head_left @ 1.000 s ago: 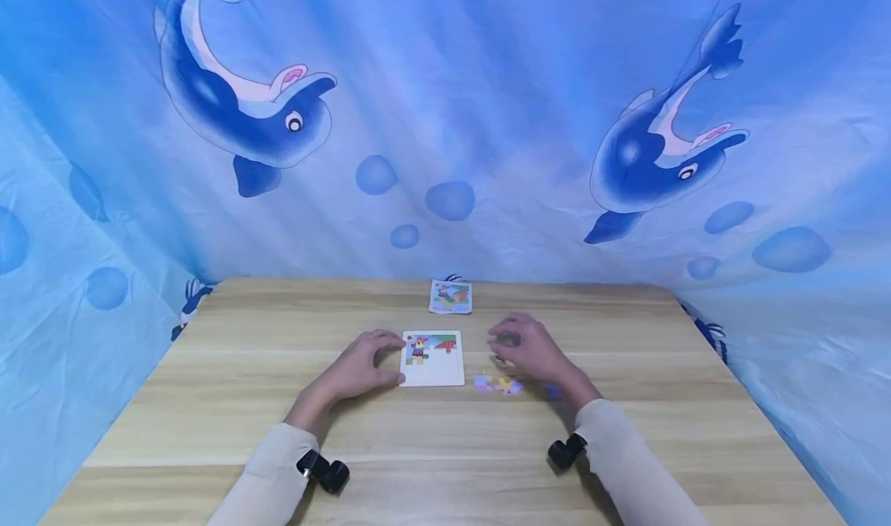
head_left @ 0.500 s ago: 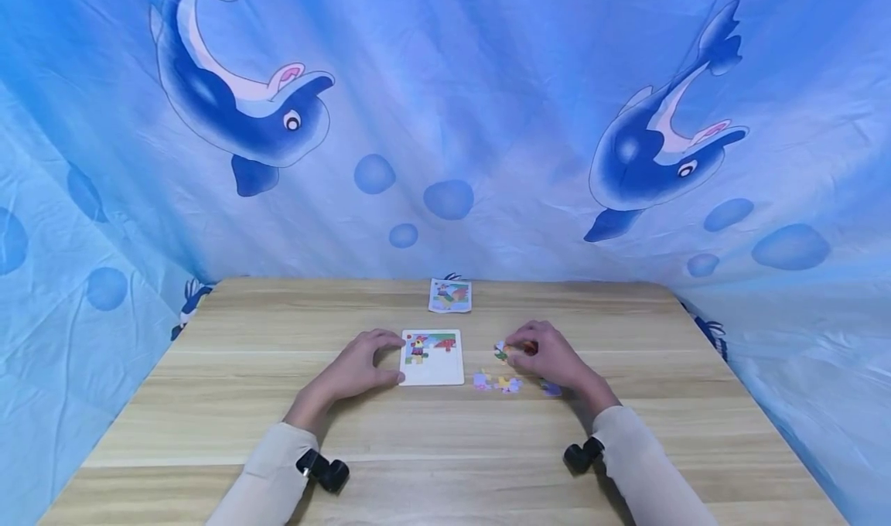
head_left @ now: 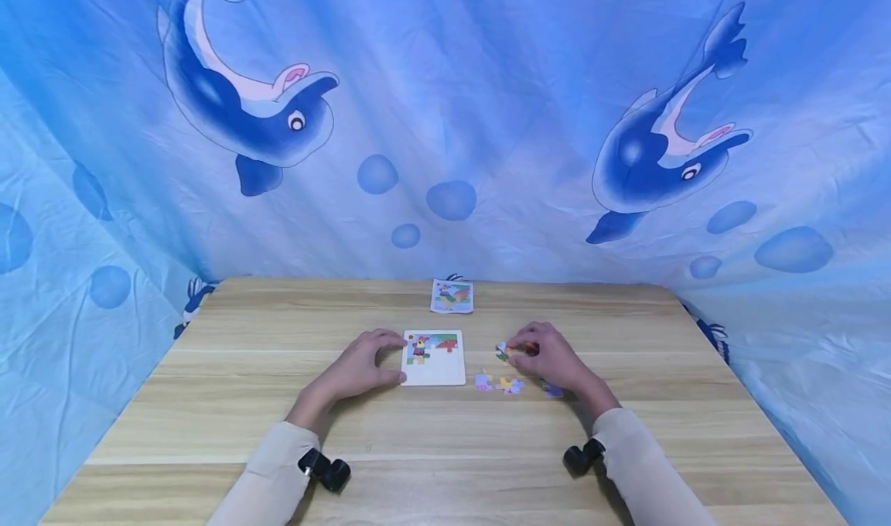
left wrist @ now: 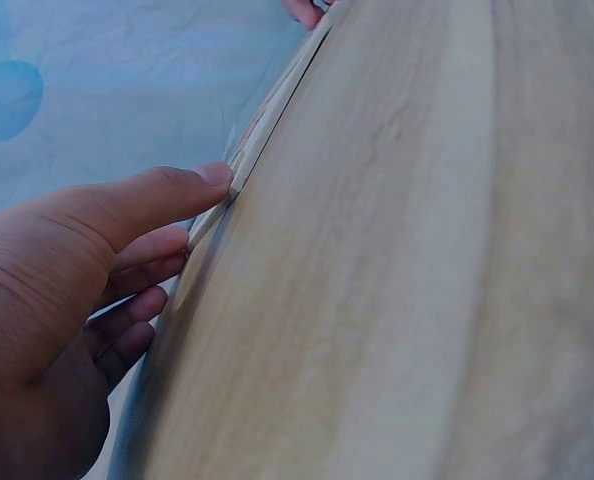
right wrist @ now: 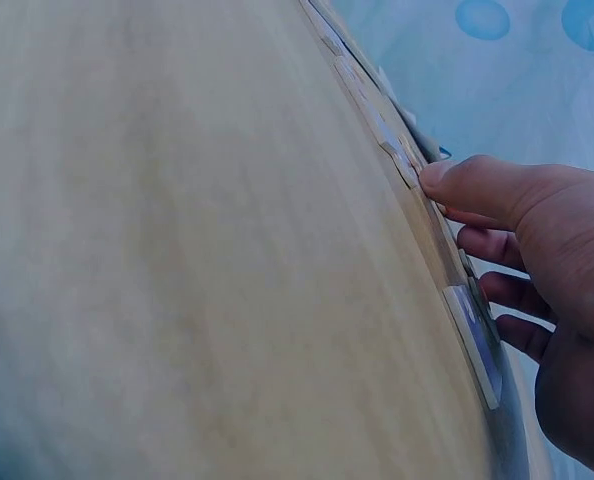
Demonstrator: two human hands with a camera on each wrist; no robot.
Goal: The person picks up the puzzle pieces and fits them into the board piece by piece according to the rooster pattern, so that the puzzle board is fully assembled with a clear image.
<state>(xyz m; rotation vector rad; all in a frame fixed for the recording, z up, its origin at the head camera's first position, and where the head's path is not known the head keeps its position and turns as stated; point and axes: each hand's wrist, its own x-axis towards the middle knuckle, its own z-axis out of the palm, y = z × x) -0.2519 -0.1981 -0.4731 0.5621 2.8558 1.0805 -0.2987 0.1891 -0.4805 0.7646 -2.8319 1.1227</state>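
Observation:
A white puzzle board (head_left: 433, 363) with a few coloured pieces set in its top row lies flat mid-table. My left hand (head_left: 394, 360) grips its left edge; in the left wrist view the thumb (left wrist: 182, 190) presses against the board's rim (left wrist: 252, 160). To the right, my right hand (head_left: 520, 353) pinches a colourful puzzle piece (head_left: 503, 349) on the tabletop. In the right wrist view the thumb (right wrist: 472, 185) sits on that piece (right wrist: 405, 163). Loose pieces (head_left: 511, 385) lie just in front of this hand.
A small picture card (head_left: 452, 295) lies near the far edge of the wooden table (head_left: 445, 449). Another loose piece (head_left: 551, 389) sits under my right wrist. Blue dolphin-print cloth (head_left: 445, 124) hangs behind and at both sides.
My right hand drew back a little to the right and closed its fingers on a piece. The left hand and the board stayed put.

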